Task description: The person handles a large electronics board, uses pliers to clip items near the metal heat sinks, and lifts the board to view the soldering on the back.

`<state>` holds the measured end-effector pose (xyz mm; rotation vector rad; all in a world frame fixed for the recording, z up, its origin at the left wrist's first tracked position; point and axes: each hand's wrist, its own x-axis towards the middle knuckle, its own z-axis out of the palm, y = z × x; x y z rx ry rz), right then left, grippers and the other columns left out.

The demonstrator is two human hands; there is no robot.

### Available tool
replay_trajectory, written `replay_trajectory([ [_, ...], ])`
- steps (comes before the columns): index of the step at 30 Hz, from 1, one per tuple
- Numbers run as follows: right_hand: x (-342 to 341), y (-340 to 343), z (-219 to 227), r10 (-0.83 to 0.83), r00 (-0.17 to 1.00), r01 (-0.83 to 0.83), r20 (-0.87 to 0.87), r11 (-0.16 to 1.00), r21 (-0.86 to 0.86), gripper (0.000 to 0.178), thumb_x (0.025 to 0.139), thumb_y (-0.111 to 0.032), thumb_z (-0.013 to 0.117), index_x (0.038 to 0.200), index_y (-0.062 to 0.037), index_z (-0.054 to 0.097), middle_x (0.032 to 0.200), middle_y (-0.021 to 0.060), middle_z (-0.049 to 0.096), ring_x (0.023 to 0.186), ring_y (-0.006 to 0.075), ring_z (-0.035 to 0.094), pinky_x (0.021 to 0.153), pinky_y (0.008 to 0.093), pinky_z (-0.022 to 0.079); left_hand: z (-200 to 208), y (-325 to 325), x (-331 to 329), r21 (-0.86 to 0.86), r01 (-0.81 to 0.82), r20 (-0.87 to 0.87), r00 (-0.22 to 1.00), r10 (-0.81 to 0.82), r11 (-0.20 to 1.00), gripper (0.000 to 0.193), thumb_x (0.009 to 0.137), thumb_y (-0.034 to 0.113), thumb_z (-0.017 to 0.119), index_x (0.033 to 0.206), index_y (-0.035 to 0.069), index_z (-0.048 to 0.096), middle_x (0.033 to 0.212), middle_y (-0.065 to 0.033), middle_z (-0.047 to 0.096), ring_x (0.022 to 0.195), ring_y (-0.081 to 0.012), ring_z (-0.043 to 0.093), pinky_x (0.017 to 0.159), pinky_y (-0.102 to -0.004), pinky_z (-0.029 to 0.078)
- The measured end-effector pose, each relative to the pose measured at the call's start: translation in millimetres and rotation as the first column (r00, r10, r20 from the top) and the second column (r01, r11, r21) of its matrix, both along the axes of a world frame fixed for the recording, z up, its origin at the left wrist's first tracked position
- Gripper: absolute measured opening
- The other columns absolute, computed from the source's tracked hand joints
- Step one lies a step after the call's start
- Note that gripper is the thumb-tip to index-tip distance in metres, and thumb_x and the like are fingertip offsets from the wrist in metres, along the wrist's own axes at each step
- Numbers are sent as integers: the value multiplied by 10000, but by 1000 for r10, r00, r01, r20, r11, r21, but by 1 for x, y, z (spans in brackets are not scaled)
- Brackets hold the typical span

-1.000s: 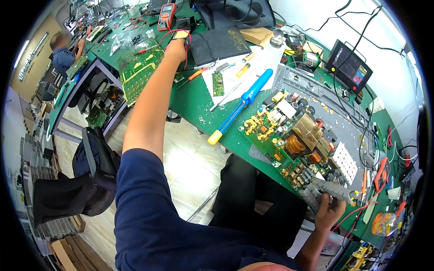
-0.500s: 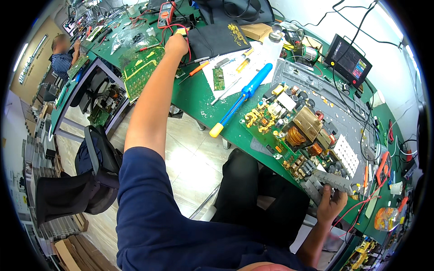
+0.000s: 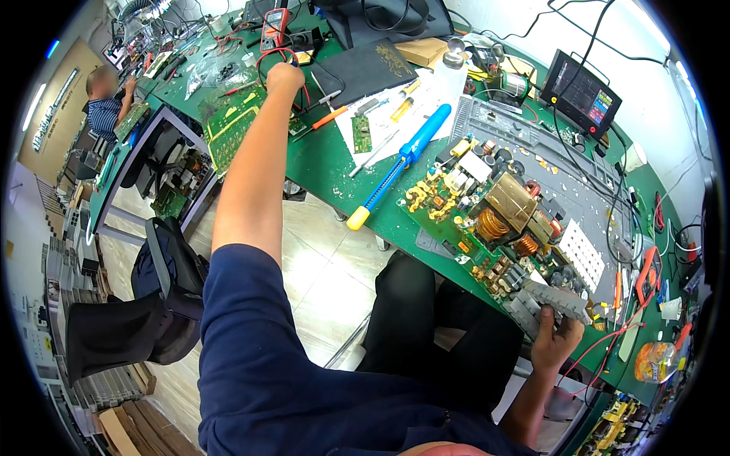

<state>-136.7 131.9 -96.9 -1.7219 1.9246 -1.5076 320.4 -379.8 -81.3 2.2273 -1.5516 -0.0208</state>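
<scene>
My left hand (image 3: 285,78) reaches across to the far part of the green bench, its fingers closed. What they hold is hidden; a red cable (image 3: 278,52) loops beside it. My right hand (image 3: 554,340) grips a grey finned heatsink (image 3: 557,299) at the near right edge of a large circuit board (image 3: 473,251). That board carries copper coils, capacitors and a brass-coloured block. A blue desoldering pump (image 3: 417,152) with a yellow tip lies left of the board. Behind my left hand stands a red multimeter (image 3: 274,29).
Left of my forearm lies a green circuit board (image 3: 230,131). An orange-handled screwdriver (image 3: 329,117), a small board (image 3: 361,134) and a black folder (image 3: 365,70) lie farther back. A screen (image 3: 582,95) stands at the right rear. An office chair (image 3: 122,327) and another person (image 3: 105,114) are at left.
My left hand has shifted slightly left, away from the black folder and the yellow-topped item beside it. My right hand stays on the heatsink. The whole view has shifted a little.
</scene>
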Motion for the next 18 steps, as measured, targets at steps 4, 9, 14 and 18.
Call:
replay_trajectory([
  [4,0,0,-2,6,1000,-6,6,1000,-7,191,855,30,661,1041,71,655,1067,191,667,1021,287,637,934,393,474,-4,-15,11,-170,-2,-235,971,-39,985,468,1001,373,470,1189,-16,651,1247,-238,655,1165,-379,631,983,-480,474],
  [9,0,1,0,-20,1000,20,-3,1000,0,186,852,30,660,1035,69,656,1066,190,669,1013,287,641,926,387,476,8,6,-16,-390,183,-869,251,-426,903,295,1069,291,423,1205,62,550,1207,-124,685,1066,-242,668,825,-416,522],
  [14,-1,1,0,-23,999,23,-40,1000,14,173,850,31,659,1020,59,660,1033,179,680,984,280,652,907,376,483,17,25,-14,-333,337,-879,226,-419,881,349,1052,332,501,1270,59,507,1252,-104,669,1163,-258,626,943,-421,497],
  [18,3,-2,2,-30,999,30,-43,1000,1,166,847,32,660,1012,56,659,1016,169,684,966,271,656,888,368,489,12,29,-10,-252,454,-808,388,-444,855,392,984,338,640,1246,49,604,1195,-72,664,1118,-209,616,970,-414,495],
])
